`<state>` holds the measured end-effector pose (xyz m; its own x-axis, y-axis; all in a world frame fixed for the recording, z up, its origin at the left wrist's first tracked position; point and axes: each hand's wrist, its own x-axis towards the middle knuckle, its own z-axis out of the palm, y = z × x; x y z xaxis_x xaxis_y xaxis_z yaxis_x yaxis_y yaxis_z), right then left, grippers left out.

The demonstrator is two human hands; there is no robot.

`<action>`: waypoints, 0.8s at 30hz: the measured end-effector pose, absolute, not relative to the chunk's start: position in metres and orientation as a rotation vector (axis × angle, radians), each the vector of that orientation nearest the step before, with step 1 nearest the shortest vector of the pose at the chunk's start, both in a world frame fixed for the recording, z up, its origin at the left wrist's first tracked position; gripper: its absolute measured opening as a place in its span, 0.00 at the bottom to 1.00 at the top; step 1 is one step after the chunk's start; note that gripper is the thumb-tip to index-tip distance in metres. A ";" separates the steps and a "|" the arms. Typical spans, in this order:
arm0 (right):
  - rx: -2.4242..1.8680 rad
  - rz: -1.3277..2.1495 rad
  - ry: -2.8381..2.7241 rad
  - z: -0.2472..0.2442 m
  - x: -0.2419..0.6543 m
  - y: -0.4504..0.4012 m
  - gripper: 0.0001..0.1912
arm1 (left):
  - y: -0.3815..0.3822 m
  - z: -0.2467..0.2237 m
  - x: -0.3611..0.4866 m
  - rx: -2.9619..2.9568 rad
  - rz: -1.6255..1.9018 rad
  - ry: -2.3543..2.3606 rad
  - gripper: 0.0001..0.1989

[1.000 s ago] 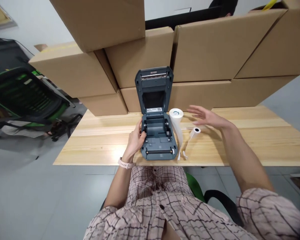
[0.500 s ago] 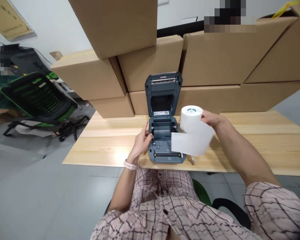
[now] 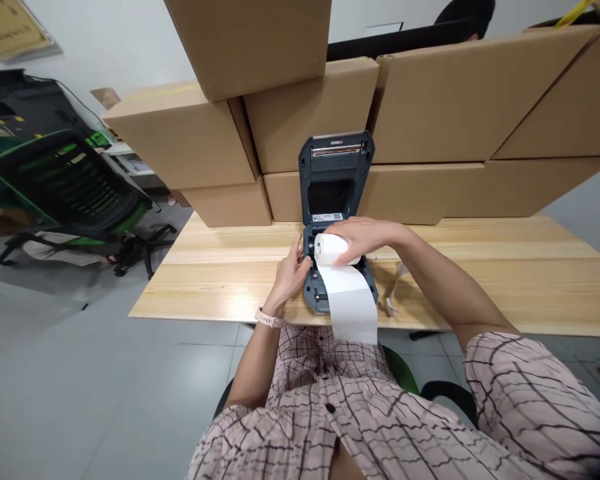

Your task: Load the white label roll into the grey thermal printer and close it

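A dark grey label printer (image 3: 316,300) stands on the wooden table with its lid (image 3: 336,157) raised. My right hand (image 3: 365,237) is wrapped over a roll of white labels (image 3: 330,248), which lies on its side in or just over the printer's bay. From the roll a loose white strip (image 3: 353,307) hangs over the printer's front and past the table edge. My left hand (image 3: 291,272) rests against the printer's left side, thumb and fingers apart, touching its edge near the roll's end.
Cardboard boxes (image 3: 430,107) are stacked behind the printer. A thin whitish cord (image 3: 391,300) lies right of it on the table (image 3: 205,267). At the left are an office chair (image 3: 70,180) and part of a person. Another person's head shows behind the boxes.
My right hand has brought the roll from the right over the printer and turned it from upright onto its side. The strip now hangs forward. My left hand stays at the printer's side.
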<state>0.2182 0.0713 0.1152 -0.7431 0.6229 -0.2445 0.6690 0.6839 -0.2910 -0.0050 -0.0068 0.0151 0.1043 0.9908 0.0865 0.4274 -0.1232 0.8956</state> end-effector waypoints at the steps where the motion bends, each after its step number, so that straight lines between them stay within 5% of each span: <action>1: 1.053 -0.529 2.743 0.114 0.217 0.073 0.37 | -0.007 0.015 -0.005 1.663 0.981 1.412 0.39; 13: 1.078 -0.511 2.694 0.084 0.208 0.084 0.43 | -0.007 0.011 -0.004 1.644 1.047 1.355 0.37; 20: 1.063 -0.538 3.132 0.067 0.237 -0.014 0.31 | -0.008 0.008 -0.003 1.584 1.088 1.284 0.37; 24: 1.194 -0.405 3.168 0.043 0.235 -0.069 0.32 | -0.011 0.009 -0.001 1.570 1.110 1.273 0.35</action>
